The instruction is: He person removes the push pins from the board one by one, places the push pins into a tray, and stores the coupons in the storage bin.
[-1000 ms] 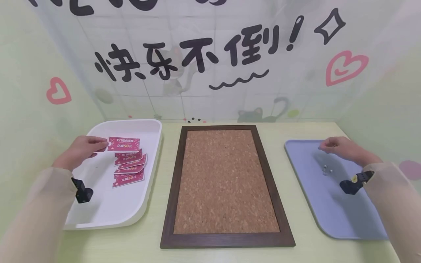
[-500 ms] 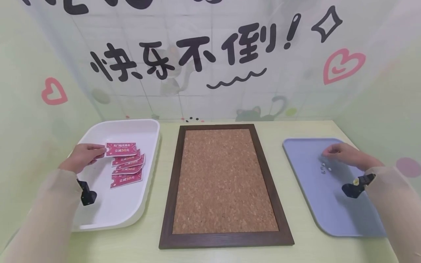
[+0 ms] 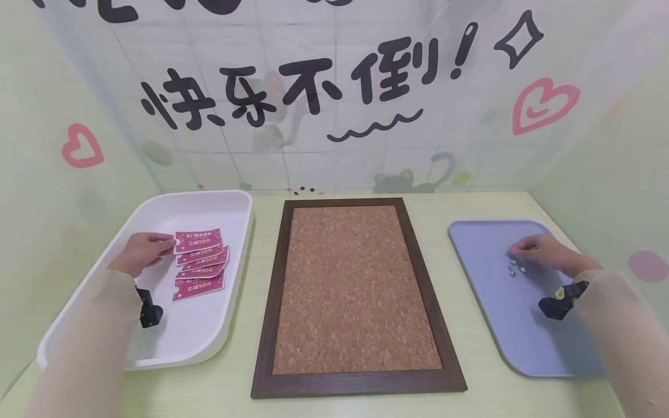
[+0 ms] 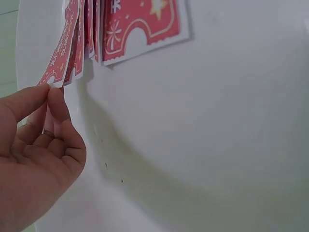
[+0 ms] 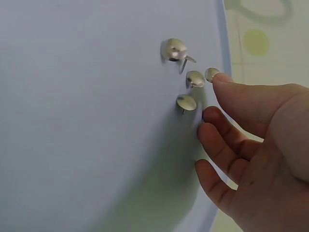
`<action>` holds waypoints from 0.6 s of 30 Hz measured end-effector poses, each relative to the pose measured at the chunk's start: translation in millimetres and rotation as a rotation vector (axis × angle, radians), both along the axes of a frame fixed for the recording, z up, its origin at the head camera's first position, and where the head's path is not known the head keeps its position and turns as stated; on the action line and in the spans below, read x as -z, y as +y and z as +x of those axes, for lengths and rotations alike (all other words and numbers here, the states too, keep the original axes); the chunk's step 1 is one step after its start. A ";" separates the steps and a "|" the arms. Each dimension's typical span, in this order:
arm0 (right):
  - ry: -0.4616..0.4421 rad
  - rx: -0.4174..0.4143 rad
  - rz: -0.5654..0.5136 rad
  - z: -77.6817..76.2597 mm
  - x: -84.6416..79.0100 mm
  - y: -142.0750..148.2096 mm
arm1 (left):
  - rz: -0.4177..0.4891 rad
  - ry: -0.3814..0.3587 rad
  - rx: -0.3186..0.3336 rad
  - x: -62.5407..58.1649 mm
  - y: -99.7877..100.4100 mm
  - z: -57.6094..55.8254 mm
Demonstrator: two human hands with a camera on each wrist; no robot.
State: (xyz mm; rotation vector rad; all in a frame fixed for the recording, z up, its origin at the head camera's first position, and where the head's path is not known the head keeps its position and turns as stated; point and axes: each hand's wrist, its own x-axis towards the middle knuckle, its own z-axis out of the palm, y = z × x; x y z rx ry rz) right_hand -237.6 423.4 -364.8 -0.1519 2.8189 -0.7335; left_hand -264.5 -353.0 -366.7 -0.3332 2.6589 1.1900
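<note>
My left hand (image 3: 141, 252) pinches the left edge of the top red coupon (image 3: 197, 240) between thumb and index finger. Several more coupons (image 3: 198, 285) lie overlapped below it in the white tray (image 3: 219, 342). The left wrist view shows the fingertips at the notched edge of a coupon (image 4: 57, 60). On the right, my right hand (image 3: 540, 249) is over the blue tray (image 3: 528, 348), its fingertips close to several silver thumbtacks (image 3: 512, 268). Its thumb tip overlaps one thumbtack (image 5: 210, 74); whether the fingers grip it, I cannot tell.
Between the trays lies a corkboard (image 3: 355, 290) with a dark wooden frame (image 3: 360, 383) on the pale table (image 3: 240, 389). A printed wall covering (image 3: 313, 168) stands behind the table. Black cameras (image 3: 150, 307) are strapped to both wrists.
My left hand has lowered the top coupon toward the others. My right hand has come down and nearer to the thumbtacks. The head view has shifted slightly.
</note>
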 end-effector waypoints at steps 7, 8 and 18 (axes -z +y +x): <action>0.003 0.008 0.003 2.5 1.5 0.6 | -0.002 -0.021 -0.012 6.2 0.0 -2.0; 0.003 0.010 0.004 2.7 1.7 0.7 | -0.006 -0.023 -0.010 6.9 -0.9 -2.2; 0.001 0.000 0.017 -3.9 -1.9 4.8 | -0.012 -0.025 0.015 1.5 -12.8 5.2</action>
